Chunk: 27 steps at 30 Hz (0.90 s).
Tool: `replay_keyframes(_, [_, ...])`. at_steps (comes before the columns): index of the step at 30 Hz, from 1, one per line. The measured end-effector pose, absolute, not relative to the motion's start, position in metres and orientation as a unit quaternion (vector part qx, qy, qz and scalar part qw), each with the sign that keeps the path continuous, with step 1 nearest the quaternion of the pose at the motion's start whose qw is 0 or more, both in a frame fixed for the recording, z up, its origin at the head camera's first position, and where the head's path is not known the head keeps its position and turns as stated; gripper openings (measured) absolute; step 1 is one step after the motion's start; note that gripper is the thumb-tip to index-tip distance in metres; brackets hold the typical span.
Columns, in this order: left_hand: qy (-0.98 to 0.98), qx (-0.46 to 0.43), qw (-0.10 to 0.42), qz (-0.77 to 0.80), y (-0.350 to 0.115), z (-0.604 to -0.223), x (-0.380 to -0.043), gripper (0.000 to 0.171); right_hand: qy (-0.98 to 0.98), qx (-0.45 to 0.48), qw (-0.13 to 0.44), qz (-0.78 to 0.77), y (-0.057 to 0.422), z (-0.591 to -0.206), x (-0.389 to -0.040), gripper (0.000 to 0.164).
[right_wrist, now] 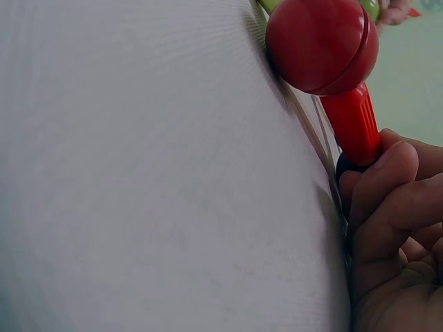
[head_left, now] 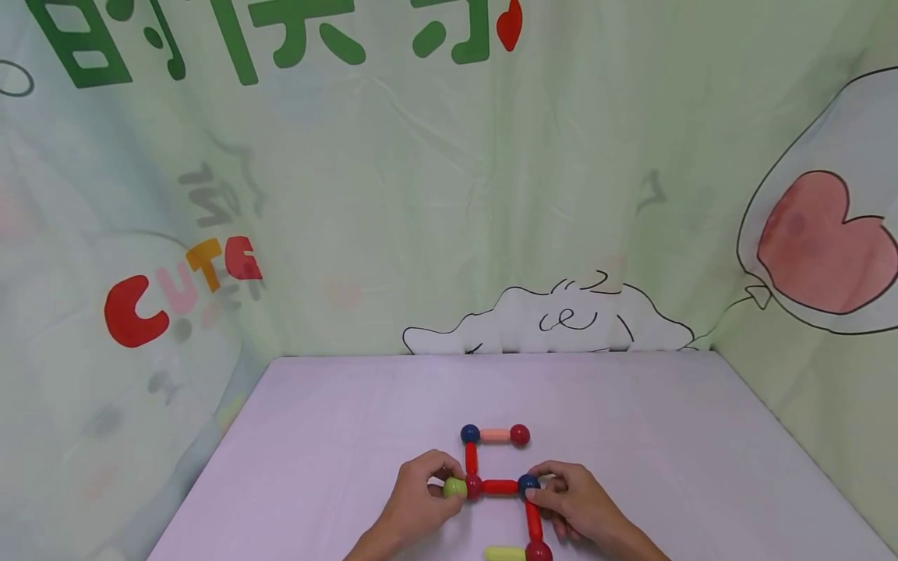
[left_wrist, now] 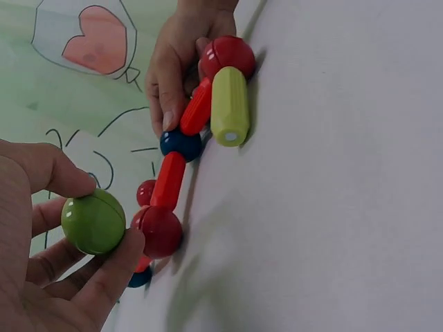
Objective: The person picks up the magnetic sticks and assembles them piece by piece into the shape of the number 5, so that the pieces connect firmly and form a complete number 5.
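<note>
My left hand pinches a green ball between thumb and fingers, right beside a red ball of a ball-and-stick figure. My right hand pinches the figure's blue ball at the right-hand corner. A red stick links these red and blue balls. From the red ball another red stick runs back to a second blue ball, then a pink stick and a red ball. Toward the front, a red stick leads to a large red ball with a yellow-green stick.
The figure lies on a table with a pale lilac cover. Behind it and at both sides hangs a light green printed curtain, with a heart balloon drawn at the right.
</note>
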<state>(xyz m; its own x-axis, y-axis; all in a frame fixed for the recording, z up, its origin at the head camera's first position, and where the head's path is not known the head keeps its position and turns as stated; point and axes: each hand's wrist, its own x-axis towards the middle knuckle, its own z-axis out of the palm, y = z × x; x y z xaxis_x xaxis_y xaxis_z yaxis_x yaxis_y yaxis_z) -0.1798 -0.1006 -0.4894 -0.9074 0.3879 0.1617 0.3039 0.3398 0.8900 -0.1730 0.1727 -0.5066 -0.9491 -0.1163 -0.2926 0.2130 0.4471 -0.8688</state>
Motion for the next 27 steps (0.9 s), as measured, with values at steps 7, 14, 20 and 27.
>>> replay_keyframes(7, [0.793, 0.25, 0.13, 0.54, -0.102, -0.498, -0.162, 0.019, 0.835, 0.028, 0.158, -0.527, 0.173, -0.507, -0.173, 0.045])
replay_keyframes(14, [0.795, 0.282, 0.148, 0.516, -0.102, -0.499, -0.156, 0.015, 0.835, 0.028, 0.157, -0.527, 0.174, -0.506, -0.172, 0.044])
replay_keyframes(20, [0.791, 0.274, 0.166, 0.522, -0.099, -0.503, -0.152, 0.017, 0.835, 0.03, 0.157, -0.526, 0.173, -0.506, -0.172, 0.043])
replay_keyframes(27, [0.797, 0.266, 0.18, 0.512, -0.095, -0.508, -0.151, 0.024, 0.831, 0.028, 0.164, -0.531, 0.173, -0.506, -0.173, 0.045])
